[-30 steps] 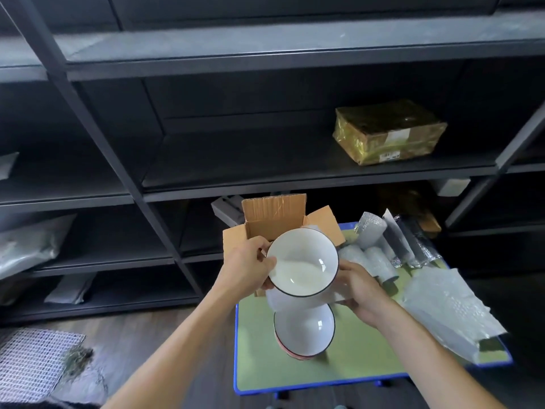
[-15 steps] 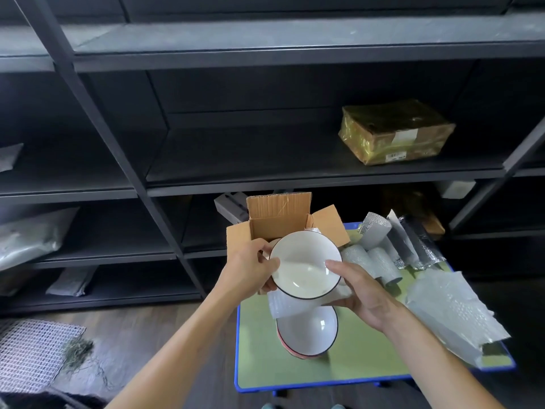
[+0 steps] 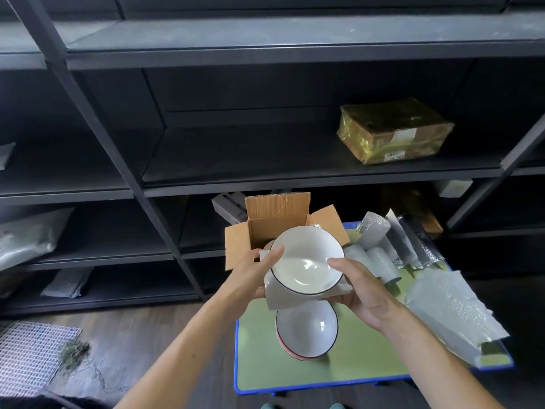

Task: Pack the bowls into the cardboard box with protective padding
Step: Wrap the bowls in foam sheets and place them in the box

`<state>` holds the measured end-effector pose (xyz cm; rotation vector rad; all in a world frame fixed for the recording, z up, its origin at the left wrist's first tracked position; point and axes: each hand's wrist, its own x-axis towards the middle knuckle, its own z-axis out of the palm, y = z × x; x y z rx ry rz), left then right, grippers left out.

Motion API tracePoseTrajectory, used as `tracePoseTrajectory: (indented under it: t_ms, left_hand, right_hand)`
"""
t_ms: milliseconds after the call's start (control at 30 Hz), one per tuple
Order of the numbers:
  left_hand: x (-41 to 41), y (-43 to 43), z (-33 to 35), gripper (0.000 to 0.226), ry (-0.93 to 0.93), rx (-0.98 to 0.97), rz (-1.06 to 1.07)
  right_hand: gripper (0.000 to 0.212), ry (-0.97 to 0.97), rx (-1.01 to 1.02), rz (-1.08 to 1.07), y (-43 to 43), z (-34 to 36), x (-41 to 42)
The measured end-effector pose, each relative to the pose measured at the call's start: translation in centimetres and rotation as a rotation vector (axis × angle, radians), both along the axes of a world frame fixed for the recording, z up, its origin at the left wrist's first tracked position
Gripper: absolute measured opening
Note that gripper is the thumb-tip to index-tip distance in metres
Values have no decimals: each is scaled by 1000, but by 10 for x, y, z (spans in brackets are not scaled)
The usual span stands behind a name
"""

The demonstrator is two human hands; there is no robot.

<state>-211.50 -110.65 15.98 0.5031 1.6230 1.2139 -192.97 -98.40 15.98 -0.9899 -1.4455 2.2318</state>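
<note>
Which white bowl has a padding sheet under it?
The upper bowl, which the left hand and right hand hold: a grey padding sheet lies under it. The lower bowl has none.

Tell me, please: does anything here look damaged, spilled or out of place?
Nothing looks broken: the held bowl and the stacked bowls on the table seem intact. One oddity: a clump of dry, straw-like litter lies scattered on the floor beside the mesh mat, at the lower left.
</note>
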Motion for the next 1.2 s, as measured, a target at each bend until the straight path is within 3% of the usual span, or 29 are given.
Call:
tracePoseTrajectory:
  t_ms: [100,167,333,500,900,1067,1200]
  left_hand:
    - [1,3,3,27,32,60,6]
    - [-2,5,1,18,62,77,-3]
    - [-9,5,-10,25,137,37,-19]
    - [-14,5,-12,26,45,28,-110]
    - [-20,22,-21,44,-93,28,-85]
    - [-21,32,-23,42,-124,12,-41]
    - [-23,43,-28,43,-103,-26,81]
  right_hand:
    - [26,-33,10,5,-2,0,-4]
    - [27,-43,10,9,-3,-1,-6]
    - [28,-62,25,37,-5,-1,-10]
    - [17,-98,82,28,-4,-1,-14]
    - [18,-141,198,54,17,-10,-20]
    - [51,-110,131,74,35,-15,-25]
    - [49,-122,102,67,50,-20,-35]
